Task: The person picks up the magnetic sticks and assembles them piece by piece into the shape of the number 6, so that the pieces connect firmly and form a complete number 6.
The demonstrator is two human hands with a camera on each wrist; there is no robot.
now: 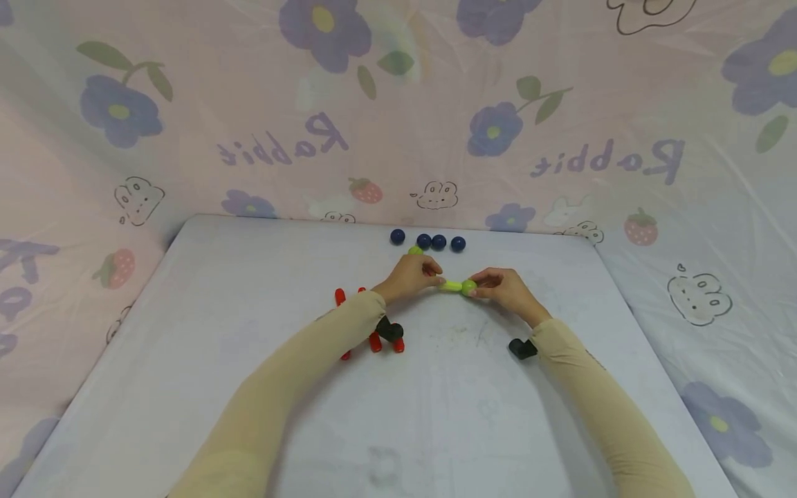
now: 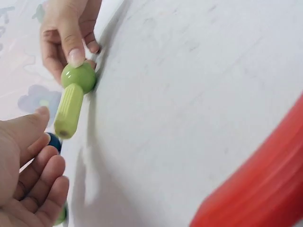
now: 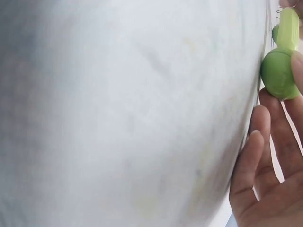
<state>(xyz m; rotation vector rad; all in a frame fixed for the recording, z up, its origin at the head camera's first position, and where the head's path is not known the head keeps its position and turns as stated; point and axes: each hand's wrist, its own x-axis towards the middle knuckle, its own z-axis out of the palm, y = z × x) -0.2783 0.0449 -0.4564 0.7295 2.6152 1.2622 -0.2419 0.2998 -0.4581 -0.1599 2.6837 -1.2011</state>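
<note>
My right hand point(image 1: 507, 292) pinches a green ball point(image 1: 469, 288) between thumb and fingers. From this ball a ridged yellow-green rod point(image 2: 69, 111) sticks out toward my left hand point(image 1: 409, 277). In the left wrist view, the left fingers point(image 2: 47, 172) are loosely bent near the rod's free end, and a small gap shows between thumb and rod. The right wrist view shows the green ball point(image 3: 278, 73) at the right fingertips, joined to the rod. Another green ball point(image 1: 415, 250) lies just behind the left hand, partly hidden by it.
Several dark blue balls point(image 1: 438, 242) lie along the back of the white table point(image 1: 473, 415). Several red rods point(image 1: 375, 342) lie under and beside the left forearm, partly covered by it. A printed curtain point(image 1: 398, 138) hangs behind the table.
</note>
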